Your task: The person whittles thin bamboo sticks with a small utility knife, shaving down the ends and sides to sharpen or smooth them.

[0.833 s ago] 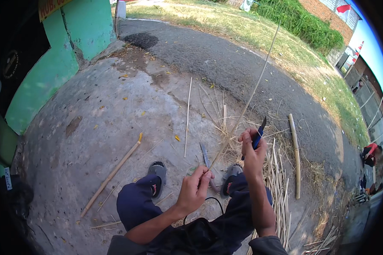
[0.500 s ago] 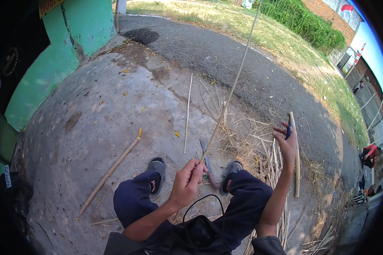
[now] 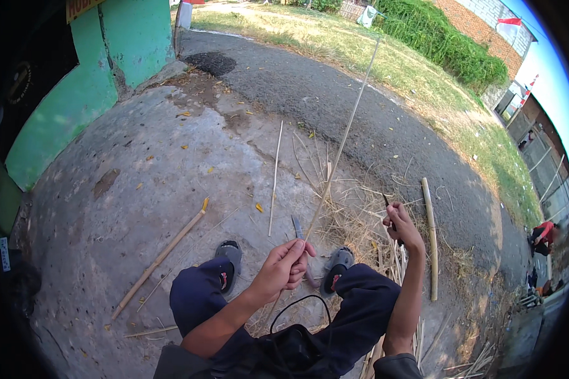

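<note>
A long, thin bamboo strip [image 3: 349, 129] is pinched in my left hand [image 3: 282, 268], slanting up and away to the right, with its lower end passing below the fingers. My right hand [image 3: 404, 228] is raised to the right, apart from the strip. Its fingers are closed around a small dark knife [image 3: 386, 201], whose narrow tip points up past the thumb. Beneath my left hand, between my feet, a larger knife [image 3: 298, 227] lies on the ground, its handle partly hidden by that hand.
Split bamboo strips and pale shavings [image 3: 354, 211] lie beside my right foot. A thick bamboo pole [image 3: 430, 240] is right of my right hand; another stick [image 3: 161, 259] lies left. A thin stick [image 3: 275, 180] lies ahead. Another person [image 3: 542, 237] crouches at the far right.
My right hand has come down and left, its fingers closing around the small knife. The strip has slid down through my left hand, so its lower end now shows below the fingers.
</note>
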The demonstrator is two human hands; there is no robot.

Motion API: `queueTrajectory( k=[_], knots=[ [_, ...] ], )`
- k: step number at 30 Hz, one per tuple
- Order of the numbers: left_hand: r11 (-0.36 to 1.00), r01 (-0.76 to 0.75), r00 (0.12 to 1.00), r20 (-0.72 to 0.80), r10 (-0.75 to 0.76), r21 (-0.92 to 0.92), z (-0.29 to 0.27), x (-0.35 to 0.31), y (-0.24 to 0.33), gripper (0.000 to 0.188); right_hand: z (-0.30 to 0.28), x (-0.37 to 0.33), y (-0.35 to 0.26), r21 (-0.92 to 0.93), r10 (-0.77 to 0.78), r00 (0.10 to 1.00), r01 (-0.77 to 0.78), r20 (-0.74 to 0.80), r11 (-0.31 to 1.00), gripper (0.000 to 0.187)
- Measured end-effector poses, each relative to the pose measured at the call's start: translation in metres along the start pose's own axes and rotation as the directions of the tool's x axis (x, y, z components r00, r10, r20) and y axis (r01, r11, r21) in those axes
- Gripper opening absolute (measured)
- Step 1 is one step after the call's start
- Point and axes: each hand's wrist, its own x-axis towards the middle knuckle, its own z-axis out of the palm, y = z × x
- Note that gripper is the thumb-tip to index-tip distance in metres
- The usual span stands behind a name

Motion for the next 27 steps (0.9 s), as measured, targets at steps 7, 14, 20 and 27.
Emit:
queueTrajectory(
  k=[7,14,20,27],
  knots=[
    [0.999,0.022,0.998,0.057,-0.02,-0.049,0.002,0.011,-0.003,0.026,0.095,-0.021,-0.039,-0.322,-0.528,0.82,0.45,-0.221,0.833,0.038],
    [0.996,-0.086,0.996,-0.032,0.086,-0.006,-0.001,0.011,-0.007,0.025,0.149,-0.057,-0.06,-0.307,-0.52,0.854,0.499,0.015,0.811,0.031],
    [0.991,-0.1,0.993,-0.055,0.104,0.085,-0.001,0.01,-0.006,0.028,0.17,-0.062,-0.065,-0.491,-0.701,0.676,0.701,0.228,0.517,0.027],
    [0.992,-0.077,0.996,-0.039,0.081,0.1,-0.004,0.011,-0.006,0.029,0.172,-0.06,-0.066,-0.521,-0.732,0.643,0.714,0.224,0.468,0.026]
  ],
)
